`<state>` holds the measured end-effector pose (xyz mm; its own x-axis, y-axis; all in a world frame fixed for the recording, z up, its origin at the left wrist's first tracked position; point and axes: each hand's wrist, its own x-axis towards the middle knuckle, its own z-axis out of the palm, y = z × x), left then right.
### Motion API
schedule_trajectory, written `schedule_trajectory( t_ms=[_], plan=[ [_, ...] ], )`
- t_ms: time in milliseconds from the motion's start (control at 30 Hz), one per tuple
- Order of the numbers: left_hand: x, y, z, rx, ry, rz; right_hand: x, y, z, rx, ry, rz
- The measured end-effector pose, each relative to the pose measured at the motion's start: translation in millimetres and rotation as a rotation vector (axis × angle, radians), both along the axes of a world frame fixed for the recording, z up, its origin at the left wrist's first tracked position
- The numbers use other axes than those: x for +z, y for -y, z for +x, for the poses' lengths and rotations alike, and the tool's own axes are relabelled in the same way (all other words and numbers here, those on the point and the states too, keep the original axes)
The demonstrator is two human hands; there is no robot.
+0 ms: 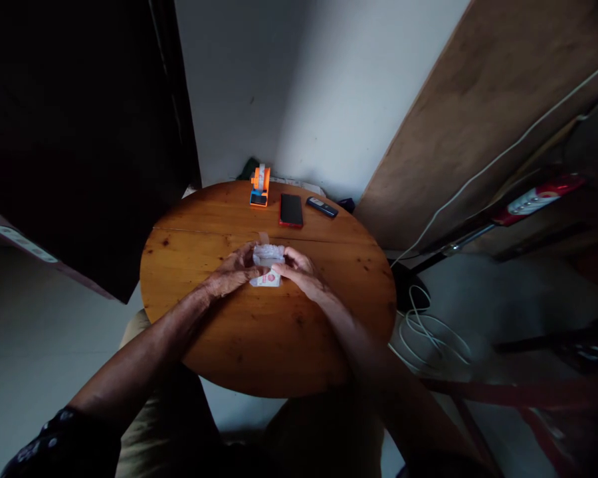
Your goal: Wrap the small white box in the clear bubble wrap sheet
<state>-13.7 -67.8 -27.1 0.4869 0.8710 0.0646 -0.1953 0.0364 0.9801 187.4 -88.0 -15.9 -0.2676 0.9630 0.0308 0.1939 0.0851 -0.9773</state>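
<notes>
A small white packet (268, 264) with a red mark, wrapped in clear plastic, lies near the middle of a round wooden table (219, 312). My left hand (234, 271) rests on its left side with the fingers curled onto it. On its right side my right hand (299, 267) pinches the packet's edge between thumb and fingers. A short strip of tape sticks up from the packet's far edge.
At the table's far edge stand an orange tape dispenser (260, 186), a dark phone in a red case (291, 210) and a small dark handset (321, 207). A wooden board (478, 113) leans at the right. White cable (428, 332) coils on the floor.
</notes>
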Motion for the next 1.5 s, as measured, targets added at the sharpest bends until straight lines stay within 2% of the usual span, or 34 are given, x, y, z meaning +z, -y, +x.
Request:
schedule_trajectory(
  t_ms=[133, 333, 733, 900, 1067, 1133, 1200, 1333, 1500],
  plan=[
    [0.5, -0.7, -1.1, -0.016, -0.030, -0.032, -5.3, 0.1, 2.9, 0.010, 0.041, 0.044],
    [1.6, -1.0, -0.8, -0.004, -0.068, -0.051, -4.8, 4.8, -1.4, -0.066, 0.230, 0.179],
    [-5.2, -2.3, 2.8, 0.051, -0.001, -0.096, -8.3, 7.5, -6.3, -0.154, 0.201, 0.249],
    [-5.8, -4.1, 4.7, 0.081, 0.065, -0.172, -5.9, 8.6, -6.0, -0.153, 0.251, 0.278],
    [-6.0, -3.3, 5.2, 0.062, 0.100, -0.181, -1.8, 13.8, -7.8, -0.122, 0.350, 0.443],
    [-5.5, -2.9, 4.8, 0.040, 0.112, -0.168, 1.9, 12.1, -6.9, -0.138, 0.374, 0.429],
    [-4.7, -2.8, 4.3, 0.025, 0.114, -0.165, 6.7, 6.6, -6.0, -0.153, 0.368, 0.352],
    [-3.6, -3.1, 3.6, 0.035, 0.077, -0.157, 12.9, -11.8, -9.5, -0.116, 0.354, 0.264],
    [-4.3, -3.9, 3.5, 0.031, 0.038, -0.151, 4.0, -28.3, -20.4, -0.152, 0.280, 0.279]
  ],
)
